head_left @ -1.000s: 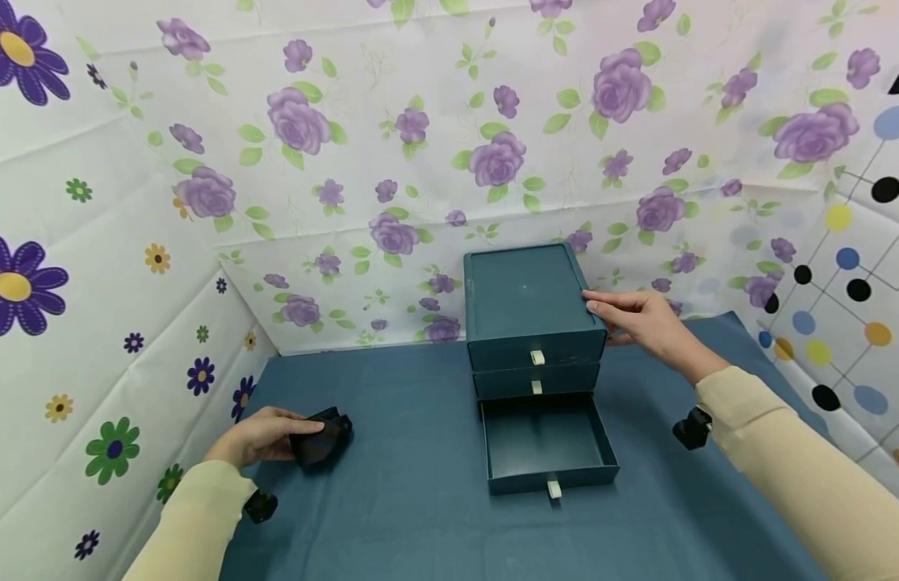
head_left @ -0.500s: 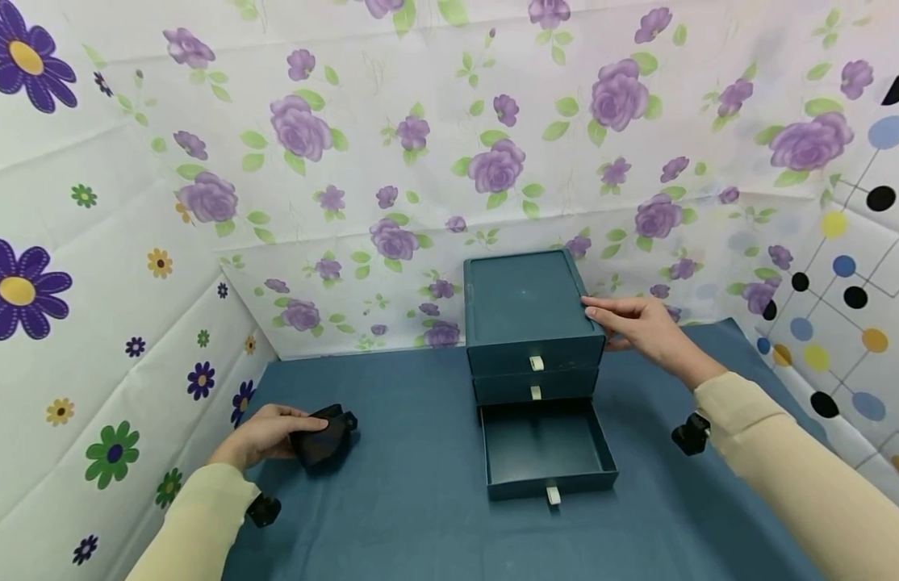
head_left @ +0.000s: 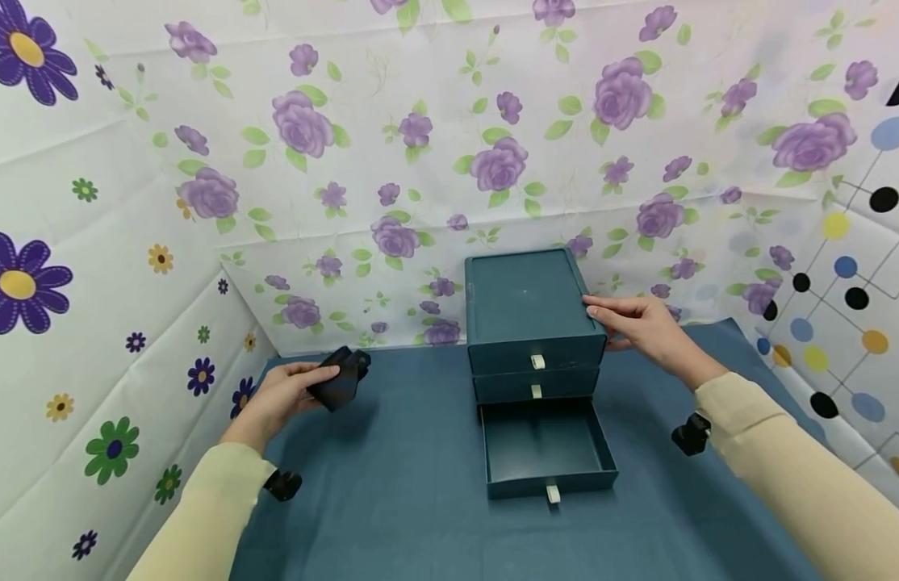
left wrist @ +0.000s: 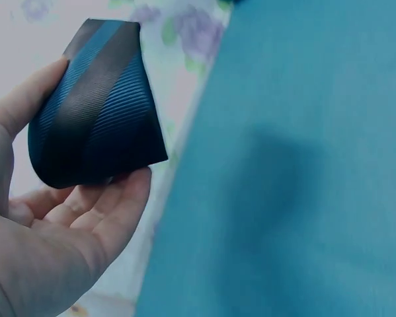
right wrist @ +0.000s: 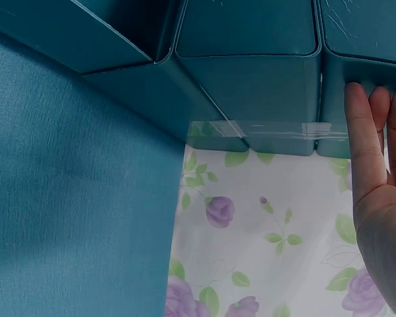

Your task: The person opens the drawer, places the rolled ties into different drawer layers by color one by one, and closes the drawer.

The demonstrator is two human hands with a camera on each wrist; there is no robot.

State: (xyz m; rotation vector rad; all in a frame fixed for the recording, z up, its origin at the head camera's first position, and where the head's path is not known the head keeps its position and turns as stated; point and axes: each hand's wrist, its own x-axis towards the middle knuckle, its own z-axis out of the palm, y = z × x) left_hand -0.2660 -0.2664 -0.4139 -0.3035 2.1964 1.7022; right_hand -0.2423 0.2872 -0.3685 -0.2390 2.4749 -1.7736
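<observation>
My left hand (head_left: 282, 397) holds a rolled-up necktie (head_left: 340, 379) above the table, left of the drawers. In the left wrist view the necktie (left wrist: 95, 105) shows dark and blue diagonal stripes, with the thumb on one side and the fingers below. A teal three-drawer box (head_left: 525, 294) stands against the back wall. Its bottom drawer (head_left: 544, 444) is pulled out with nothing inside; the upper two are pushed in. At the box's right side my right hand (head_left: 638, 327) rests near the top edge, and in the right wrist view its straight fingers (right wrist: 364, 132) touch the side wall.
A blue cloth (head_left: 406, 516) covers the table. Flower-patterned sheets hang behind (head_left: 391, 161) and at the left, with a dotted sheet (head_left: 849, 266) at the right. Small cream pull tabs (head_left: 554, 494) stick out from the drawer fronts.
The left hand has raised the necktie off the table and moved it slightly back and to the right. The right hand and the drawers stay where they were.
</observation>
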